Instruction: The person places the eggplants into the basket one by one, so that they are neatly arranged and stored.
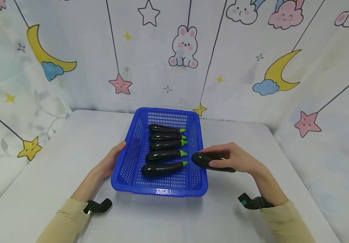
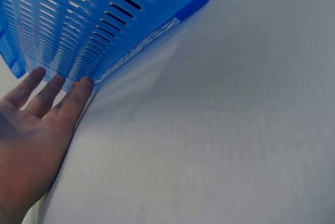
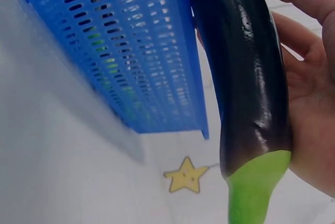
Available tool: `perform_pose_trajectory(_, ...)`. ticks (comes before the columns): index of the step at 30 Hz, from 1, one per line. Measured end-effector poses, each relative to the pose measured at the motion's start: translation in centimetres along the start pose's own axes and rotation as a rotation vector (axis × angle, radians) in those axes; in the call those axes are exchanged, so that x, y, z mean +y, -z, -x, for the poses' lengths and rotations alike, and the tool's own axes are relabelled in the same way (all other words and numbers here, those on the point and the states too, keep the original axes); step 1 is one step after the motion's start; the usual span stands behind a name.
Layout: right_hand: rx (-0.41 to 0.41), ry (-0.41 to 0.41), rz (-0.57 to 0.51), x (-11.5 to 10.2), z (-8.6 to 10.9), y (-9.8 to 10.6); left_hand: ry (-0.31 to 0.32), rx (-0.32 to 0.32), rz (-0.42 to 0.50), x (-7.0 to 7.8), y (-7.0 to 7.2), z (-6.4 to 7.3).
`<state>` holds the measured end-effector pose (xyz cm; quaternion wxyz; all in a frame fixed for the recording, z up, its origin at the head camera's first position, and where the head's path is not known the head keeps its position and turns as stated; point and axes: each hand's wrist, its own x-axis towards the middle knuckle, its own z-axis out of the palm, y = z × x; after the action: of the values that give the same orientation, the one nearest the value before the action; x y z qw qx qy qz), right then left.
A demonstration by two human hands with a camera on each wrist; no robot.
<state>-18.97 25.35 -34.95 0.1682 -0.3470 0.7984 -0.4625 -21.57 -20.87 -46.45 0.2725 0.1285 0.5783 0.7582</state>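
Note:
A blue plastic basket (image 1: 159,193) with slotted walls stands on the table. Inside it, several dark eggplants (image 1: 163,169) lie side by side, green stem ends toward the right. My right hand (image 1: 238,158) grips another eggplant (image 1: 206,160) just outside the basket's right rim. In the right wrist view this eggplant (image 3: 251,77) shows its green stem end toward the camera, beside the slotted wall. On the opposite side, my left hand (image 1: 110,160) rests against the basket's outer wall. The left wrist view shows its fingers (image 2: 78,98) fairly straight, tips touching the blue wall.
A white cloth covers the table (image 1: 223,216). Behind it hangs a white curtain (image 1: 150,50) printed with moons, stars and rabbits. Each wrist wears a black camera mount, one on the left (image 1: 97,206) and one on the right (image 1: 255,202).

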Motion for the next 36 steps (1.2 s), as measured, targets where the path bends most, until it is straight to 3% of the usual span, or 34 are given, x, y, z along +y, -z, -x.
perform_pose_trajectory(7,-0.054,-0.021,0.005,-0.9,-1.9,-0.8,0.002,0.007,0.001,0.0,0.0,0.0)
perform_pose_trajectory(14,-0.054,-0.038,0.007,-1.3,-3.1,-1.4,-0.008,0.009,-0.021,0.1,-0.1,0.1)
perform_pose_trajectory(22,-0.085,-0.016,0.042,-2.0,-4.5,-2.0,-0.003,0.005,-0.006,0.2,-0.2,0.1)
perform_pose_trajectory(32,-0.111,-0.025,0.110,-4.4,-7.9,-1.8,-0.011,-0.002,-0.016,0.0,-0.1,0.1)
perform_pose_trajectory(36,-0.114,0.006,0.106,-5.6,-9.4,-1.9,-0.002,0.018,-0.027,-0.1,0.0,0.1)
